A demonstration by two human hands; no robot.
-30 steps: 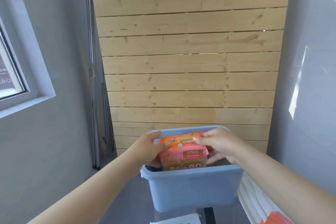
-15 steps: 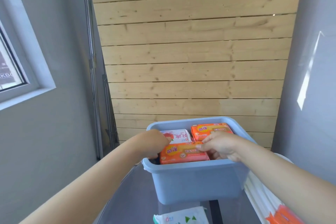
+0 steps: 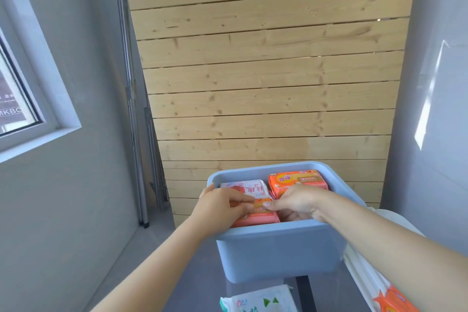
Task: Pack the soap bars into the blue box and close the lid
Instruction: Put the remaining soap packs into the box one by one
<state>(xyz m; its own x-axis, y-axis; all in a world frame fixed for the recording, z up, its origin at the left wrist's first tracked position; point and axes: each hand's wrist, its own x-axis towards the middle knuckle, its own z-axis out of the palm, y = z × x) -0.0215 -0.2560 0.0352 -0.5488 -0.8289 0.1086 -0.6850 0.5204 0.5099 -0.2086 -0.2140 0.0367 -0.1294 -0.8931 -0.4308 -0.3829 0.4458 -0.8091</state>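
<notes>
Pinching an orange soap bar (image 3: 255, 216) inside the blue box (image 3: 278, 251), left hand (image 3: 222, 206) and right hand (image 3: 300, 201) had fingertips closed on its wrapper beside two packed bars

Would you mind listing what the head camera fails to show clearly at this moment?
- Blue box floor: hidden by soap packs and both hands.
- Near orange soap pack: label covered by left hand and right hand.
- White-green pack and orange pack: cut off by bottom edge.
- Lid: not identifiable.

Plain room, maybe home: grey walls (image 3: 76, 210), window (image 3: 17, 99), pine-plank panel (image 3: 266, 83).
</notes>
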